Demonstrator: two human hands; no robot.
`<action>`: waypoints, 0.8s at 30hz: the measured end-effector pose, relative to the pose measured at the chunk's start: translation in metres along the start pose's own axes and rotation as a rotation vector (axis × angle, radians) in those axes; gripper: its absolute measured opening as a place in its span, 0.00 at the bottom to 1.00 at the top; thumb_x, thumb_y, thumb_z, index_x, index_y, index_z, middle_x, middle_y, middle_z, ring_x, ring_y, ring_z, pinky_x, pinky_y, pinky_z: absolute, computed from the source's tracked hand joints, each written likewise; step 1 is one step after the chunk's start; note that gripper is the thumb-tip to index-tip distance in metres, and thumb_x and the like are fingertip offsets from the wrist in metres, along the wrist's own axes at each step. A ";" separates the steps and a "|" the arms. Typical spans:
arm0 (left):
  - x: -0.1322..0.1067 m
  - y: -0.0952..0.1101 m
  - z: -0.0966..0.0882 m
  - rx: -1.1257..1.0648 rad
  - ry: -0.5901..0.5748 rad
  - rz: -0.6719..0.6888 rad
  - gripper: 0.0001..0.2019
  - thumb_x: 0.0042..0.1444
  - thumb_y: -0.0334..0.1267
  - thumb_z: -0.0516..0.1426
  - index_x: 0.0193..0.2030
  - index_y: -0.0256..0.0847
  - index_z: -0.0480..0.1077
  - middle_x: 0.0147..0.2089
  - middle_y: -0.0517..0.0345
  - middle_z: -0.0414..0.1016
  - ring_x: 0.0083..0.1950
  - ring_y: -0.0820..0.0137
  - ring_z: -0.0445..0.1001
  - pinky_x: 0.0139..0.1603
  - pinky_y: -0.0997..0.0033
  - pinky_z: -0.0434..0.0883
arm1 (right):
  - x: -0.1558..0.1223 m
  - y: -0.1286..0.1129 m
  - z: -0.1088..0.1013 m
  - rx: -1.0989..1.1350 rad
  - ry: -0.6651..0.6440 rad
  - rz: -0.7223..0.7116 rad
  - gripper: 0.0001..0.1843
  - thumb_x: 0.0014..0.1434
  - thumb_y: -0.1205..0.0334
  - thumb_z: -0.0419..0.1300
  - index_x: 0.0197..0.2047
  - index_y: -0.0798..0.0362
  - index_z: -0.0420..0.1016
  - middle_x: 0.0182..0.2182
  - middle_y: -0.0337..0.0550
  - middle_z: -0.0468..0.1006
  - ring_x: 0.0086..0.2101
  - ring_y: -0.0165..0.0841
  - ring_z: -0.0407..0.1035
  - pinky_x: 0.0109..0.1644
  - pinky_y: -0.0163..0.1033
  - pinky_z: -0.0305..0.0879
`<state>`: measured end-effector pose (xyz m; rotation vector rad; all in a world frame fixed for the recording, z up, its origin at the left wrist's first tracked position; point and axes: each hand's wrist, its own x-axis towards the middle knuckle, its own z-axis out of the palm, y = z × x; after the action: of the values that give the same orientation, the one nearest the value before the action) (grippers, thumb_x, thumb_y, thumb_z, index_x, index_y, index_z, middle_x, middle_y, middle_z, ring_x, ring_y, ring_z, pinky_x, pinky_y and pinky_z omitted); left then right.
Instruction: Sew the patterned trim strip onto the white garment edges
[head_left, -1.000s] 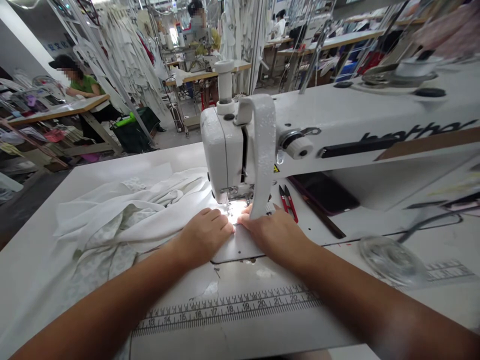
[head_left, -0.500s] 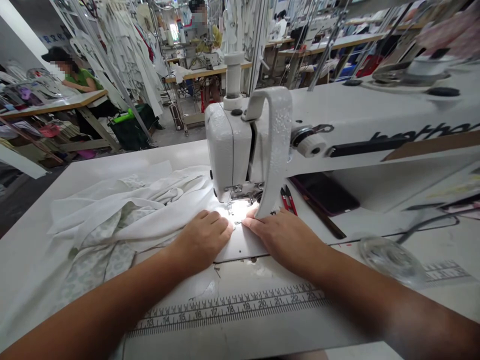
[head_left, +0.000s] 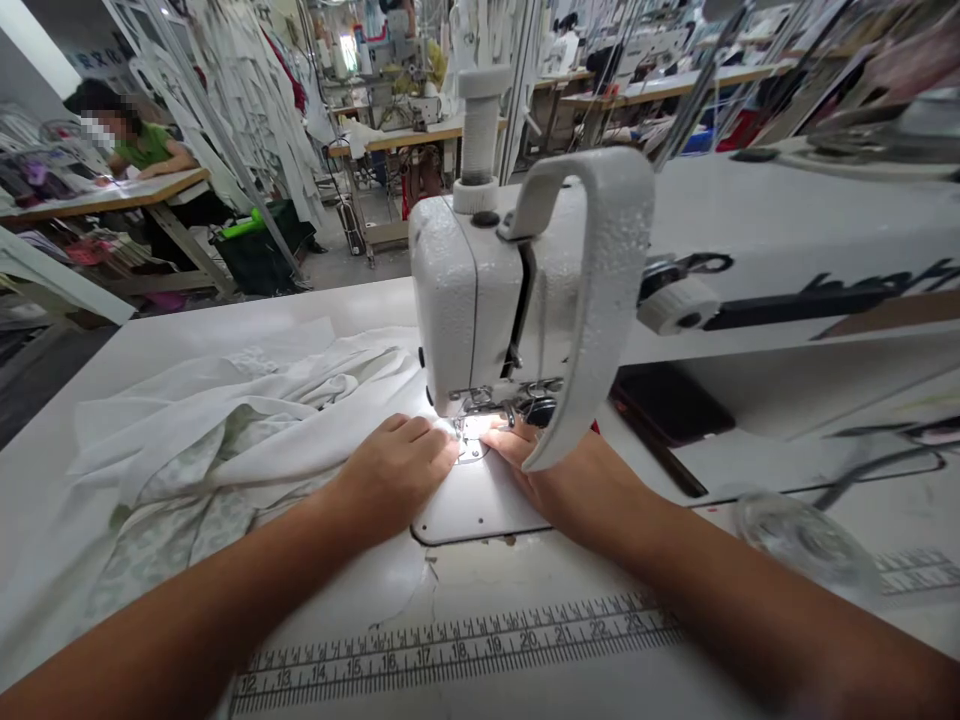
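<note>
Crowded Workroom, Packed to the Back

Over on the left, a grey wall (head_left: 79,30) carries blue lettering (head_left: 101,62). Wooden-edged tables (head_left: 174,185) stand at intervals toward the back, above a grey floor (head_left: 330,268). White garments (head_left: 244,120) hang thickly behind, and metal poles (head_left: 703,88) slant up on the right. Deep in the room glows a bright patch (head_left: 348,50); window or lamp, I can't tell. Nearer me spreads a white worktop (head_left: 360,302), its surface scuffed toward the front.
</note>
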<state>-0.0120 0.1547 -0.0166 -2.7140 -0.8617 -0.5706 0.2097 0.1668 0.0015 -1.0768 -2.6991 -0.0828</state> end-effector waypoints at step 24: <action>0.004 -0.011 0.001 0.057 0.065 -0.027 0.13 0.65 0.27 0.45 0.43 0.33 0.71 0.34 0.53 0.75 0.36 0.67 0.71 0.37 0.64 0.70 | 0.002 0.011 0.022 0.072 0.011 0.017 0.14 0.57 0.75 0.51 0.30 0.53 0.75 0.25 0.44 0.72 0.33 0.38 0.65 0.48 0.48 0.61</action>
<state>-0.0150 0.1663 -0.0146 -2.6212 -0.8858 -0.6255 0.2120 0.1792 -0.0201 -1.0746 -2.6609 0.0112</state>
